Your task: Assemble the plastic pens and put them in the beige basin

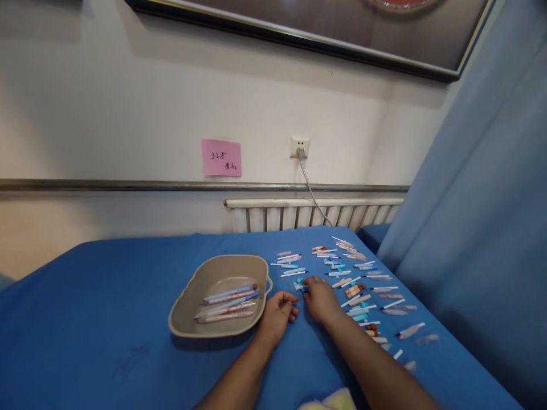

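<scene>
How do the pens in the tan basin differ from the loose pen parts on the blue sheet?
The pens look assembled, while the pen parts look like separate pieces. The pens lie together in one bunch inside the basin; the parts are spread over the sheet in many small groups. Each pen looks longer than a single part. Both show blue and brown colouring.

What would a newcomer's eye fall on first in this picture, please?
Probably the tan basin holding pens, standing on the blue cloth beside the left hand. Next, small pen-like parts strewn to its right, the right hand among them. A pink note stands out on the wall above.
</scene>
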`<state>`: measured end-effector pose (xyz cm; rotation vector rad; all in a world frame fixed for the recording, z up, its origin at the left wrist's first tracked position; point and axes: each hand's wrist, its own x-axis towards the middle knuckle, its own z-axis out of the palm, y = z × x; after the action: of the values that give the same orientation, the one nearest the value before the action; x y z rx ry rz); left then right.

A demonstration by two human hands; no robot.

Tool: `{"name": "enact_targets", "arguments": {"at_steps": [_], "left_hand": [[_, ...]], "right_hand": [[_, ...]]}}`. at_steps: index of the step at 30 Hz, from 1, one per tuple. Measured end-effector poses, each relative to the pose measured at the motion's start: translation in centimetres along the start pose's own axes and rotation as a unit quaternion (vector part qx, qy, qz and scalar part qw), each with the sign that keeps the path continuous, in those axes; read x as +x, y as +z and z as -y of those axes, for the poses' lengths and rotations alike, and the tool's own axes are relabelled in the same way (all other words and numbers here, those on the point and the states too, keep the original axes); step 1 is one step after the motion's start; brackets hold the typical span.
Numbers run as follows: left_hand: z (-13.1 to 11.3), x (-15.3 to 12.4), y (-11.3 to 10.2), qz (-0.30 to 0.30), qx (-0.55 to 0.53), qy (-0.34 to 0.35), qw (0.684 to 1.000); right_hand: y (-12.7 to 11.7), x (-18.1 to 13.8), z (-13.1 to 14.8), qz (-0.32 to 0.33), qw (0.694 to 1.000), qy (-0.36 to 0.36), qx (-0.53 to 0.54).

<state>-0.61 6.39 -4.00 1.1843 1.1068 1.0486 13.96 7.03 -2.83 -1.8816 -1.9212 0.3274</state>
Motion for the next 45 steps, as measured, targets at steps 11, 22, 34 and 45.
{"name": "enact_targets", "arguments": {"at_steps": [11, 22, 34, 45], "left_hand": [[-0.3, 0.2, -0.1, -0.001, -0.002, -0.011, 1.0], [-0.7, -0.1, 0.0, 0.01, 0.0, -0.012, 1.0], [-1.0, -0.2, 0.1, 0.016, 0.005, -0.019, 1.0], [-1.1, -0.3, 0.1, 0.018, 0.018, -0.013, 1.0]], "right_hand": [[0.2, -2.2, -1.0, -0.021, 0.998, 0.013, 0.056], [0.0, -1.4, -3.0, -0.009, 0.995, 0.029, 0.098], [-0.7, -1.5, -2.4, 0.029, 0.996, 0.028, 0.079], [-1.0, -1.7, -1.9, 0.018, 0.999, 0.035, 0.034]]}}
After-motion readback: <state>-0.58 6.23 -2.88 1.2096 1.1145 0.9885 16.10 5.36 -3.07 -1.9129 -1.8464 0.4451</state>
